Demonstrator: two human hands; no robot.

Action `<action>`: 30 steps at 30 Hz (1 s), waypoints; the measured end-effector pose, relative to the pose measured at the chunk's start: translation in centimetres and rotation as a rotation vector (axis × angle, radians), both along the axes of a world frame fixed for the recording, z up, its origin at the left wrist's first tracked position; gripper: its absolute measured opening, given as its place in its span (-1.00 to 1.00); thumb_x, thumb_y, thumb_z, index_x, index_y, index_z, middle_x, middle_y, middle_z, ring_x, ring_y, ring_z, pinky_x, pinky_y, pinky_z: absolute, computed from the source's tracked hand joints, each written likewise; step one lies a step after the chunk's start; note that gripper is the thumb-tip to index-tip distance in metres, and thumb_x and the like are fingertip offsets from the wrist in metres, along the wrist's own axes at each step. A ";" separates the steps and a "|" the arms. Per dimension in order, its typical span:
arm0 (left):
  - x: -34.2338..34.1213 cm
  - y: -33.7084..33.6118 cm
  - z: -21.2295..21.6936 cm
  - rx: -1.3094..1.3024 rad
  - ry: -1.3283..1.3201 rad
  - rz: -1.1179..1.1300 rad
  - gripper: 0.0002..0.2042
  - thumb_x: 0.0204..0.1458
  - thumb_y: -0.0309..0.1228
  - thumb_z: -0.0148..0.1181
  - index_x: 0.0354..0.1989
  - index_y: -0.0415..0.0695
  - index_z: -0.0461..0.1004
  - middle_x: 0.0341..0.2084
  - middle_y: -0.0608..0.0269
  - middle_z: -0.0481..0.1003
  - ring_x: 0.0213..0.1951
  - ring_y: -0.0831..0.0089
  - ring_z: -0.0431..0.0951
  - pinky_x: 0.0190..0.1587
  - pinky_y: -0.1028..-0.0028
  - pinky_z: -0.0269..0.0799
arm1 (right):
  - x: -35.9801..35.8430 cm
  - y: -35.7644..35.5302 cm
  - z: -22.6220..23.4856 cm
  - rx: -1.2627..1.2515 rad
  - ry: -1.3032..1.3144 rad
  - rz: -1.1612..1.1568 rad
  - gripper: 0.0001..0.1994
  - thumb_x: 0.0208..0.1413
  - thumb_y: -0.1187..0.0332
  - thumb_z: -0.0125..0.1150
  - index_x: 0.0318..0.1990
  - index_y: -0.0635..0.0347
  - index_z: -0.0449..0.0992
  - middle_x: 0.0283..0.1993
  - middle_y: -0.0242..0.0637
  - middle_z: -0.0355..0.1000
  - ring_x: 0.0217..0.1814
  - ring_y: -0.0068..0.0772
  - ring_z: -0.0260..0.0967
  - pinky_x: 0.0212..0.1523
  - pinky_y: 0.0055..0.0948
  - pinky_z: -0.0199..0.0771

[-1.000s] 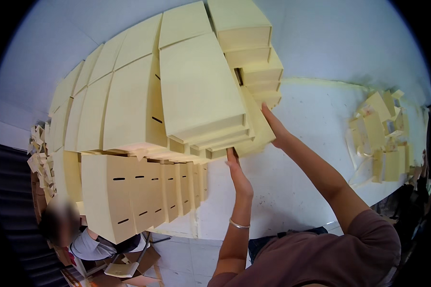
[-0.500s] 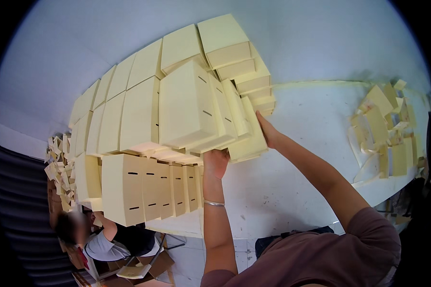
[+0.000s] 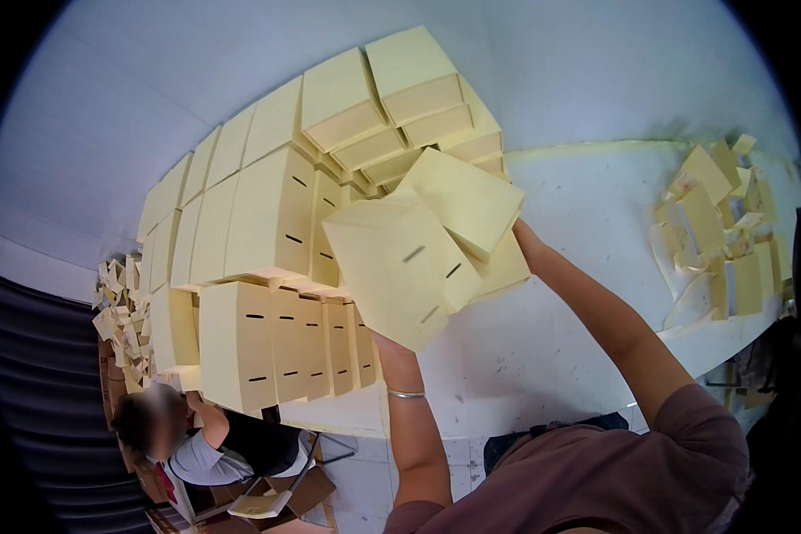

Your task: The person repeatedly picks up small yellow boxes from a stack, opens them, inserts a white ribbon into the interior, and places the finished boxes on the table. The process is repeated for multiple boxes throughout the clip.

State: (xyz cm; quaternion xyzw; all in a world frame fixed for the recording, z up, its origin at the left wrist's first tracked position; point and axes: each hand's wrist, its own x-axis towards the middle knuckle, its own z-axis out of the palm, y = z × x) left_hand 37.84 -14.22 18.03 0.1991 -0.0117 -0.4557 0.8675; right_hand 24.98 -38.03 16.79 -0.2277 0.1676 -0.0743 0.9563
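Note:
Between my hands is a stack of pale yellow cardboard boxes [image 3: 387, 267] with short dark slots, away from the larger pile. Its upper boxes sit askew; one box [image 3: 472, 200] lies turned at an angle beside the slotted front one. My left hand [image 3: 392, 352] holds the near lower side, its fingers hidden beneath the boxes. At the right side, my right hand [image 3: 527, 246] grips the stack's edge, its fingers partly hidden behind it. Just left stand neat rows of similar boxes [image 3: 267, 214], piled several layers high.
A white table [image 3: 587, 214] runs along the wall. Yellow flat pieces and opened boxes [image 3: 716, 231] lie heaped on its right end. At the lower left another person [image 3: 214, 445] sits by cartons, near a heap of small yellow pieces [image 3: 120, 311].
My hands have drawn the stack of boxes out of the pile, toward me and to the right. Its upper boxes have twisted askew, and a gap now shows in the pile.

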 end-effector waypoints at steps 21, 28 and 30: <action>-20.2 7.9 -4.1 0.262 0.145 -0.460 -0.33 0.02 -0.14 -0.10 0.28 -0.09 -0.17 0.24 0.08 -0.05 0.25 0.14 -0.04 0.24 0.21 -0.10 | -21.3 12.8 -1.4 -0.228 0.076 0.059 -0.52 0.16 0.11 -0.11 0.14 0.21 0.16 0.05 -0.25 0.26 0.05 -0.42 0.22 0.03 -0.40 0.25; -11.3 10.9 -5.8 0.290 0.107 -0.219 -0.35 0.03 -0.07 -0.15 0.27 -0.08 -0.12 0.23 0.06 -0.03 0.24 0.12 -0.02 0.24 0.16 -0.12 | -9.6 16.2 -11.9 -0.333 0.346 -0.184 -0.56 0.15 0.19 -0.08 0.10 0.28 0.17 0.00 -0.23 0.26 0.07 -0.41 0.18 0.07 -0.40 0.20; -9.1 11.3 -4.3 0.302 0.152 -0.108 -0.40 0.06 -0.04 -0.21 0.24 -0.10 -0.03 0.21 0.06 0.03 0.21 0.13 0.05 0.20 0.13 -0.03 | -8.9 15.3 -9.9 -0.678 0.494 -0.094 -0.56 0.14 0.19 -0.06 0.10 0.26 0.18 0.07 -0.14 0.20 0.13 -0.28 0.14 0.12 -0.35 0.16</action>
